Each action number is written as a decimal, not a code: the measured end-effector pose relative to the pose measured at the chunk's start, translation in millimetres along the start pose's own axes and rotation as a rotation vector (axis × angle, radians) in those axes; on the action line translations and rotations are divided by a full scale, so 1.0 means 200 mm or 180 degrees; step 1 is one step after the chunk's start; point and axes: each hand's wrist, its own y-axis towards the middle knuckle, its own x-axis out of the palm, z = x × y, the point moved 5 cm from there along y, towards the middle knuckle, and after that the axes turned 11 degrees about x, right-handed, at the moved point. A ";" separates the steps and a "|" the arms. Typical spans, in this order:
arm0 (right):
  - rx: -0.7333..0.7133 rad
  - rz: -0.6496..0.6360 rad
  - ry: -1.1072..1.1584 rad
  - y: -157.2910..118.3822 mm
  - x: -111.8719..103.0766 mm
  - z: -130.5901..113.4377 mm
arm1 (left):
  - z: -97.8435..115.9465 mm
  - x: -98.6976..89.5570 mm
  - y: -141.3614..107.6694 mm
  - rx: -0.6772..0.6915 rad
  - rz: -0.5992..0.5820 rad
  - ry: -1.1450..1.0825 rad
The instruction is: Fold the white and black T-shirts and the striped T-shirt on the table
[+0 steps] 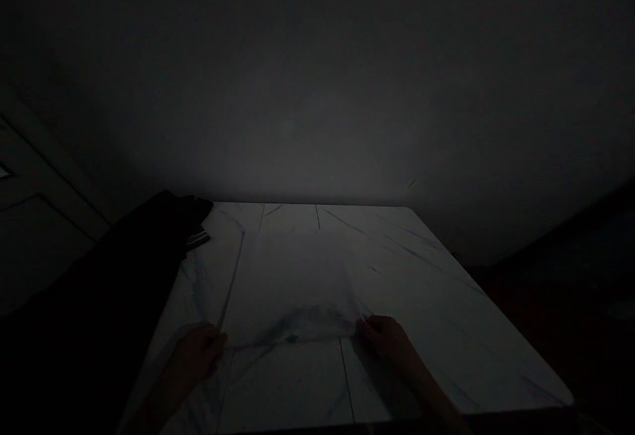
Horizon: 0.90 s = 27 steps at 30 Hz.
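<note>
- At the far left, a panelled cabinet door [34, 256] stands in deep shadow, its edges only faintly visible
- Next to it, a dark fabric heap [99, 289] rises along the table's left side, too dim to show folds or garment type; a small striped trim [197, 240] pokes out near its top, just beside the table edge
- The left hand [196, 355] lies at the near left corner of the cloth, fingers loosely together and curled; in this light, I cannot tell whether it is gripping or only resting on the fabric
- The pale thin cloth [292, 283], possibly a shirt, lies flat in the middle of the table, with a darker gathered band along its near edge between the hands. It looks light, soft and limp, likely to drape and crease instead of holding a shape, and it may slide easily on the smooth top. The near corners seem the best places to take hold
- The right hand [384, 339] is nearly closed at the near right corner, its fingertips [366, 328] apparently pinching the edge of the cloth
- To the right, the bare top of the white marble-patterned table [471, 342] shows grey veins and runs out into darkness, below a plain dim wall [317, 91]
</note>
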 end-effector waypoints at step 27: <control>-0.1646 0.0474 -0.1630 0.02 0.34 -0.38 | 0.38 0.46 0.26 0.2961 0.0284 0.3096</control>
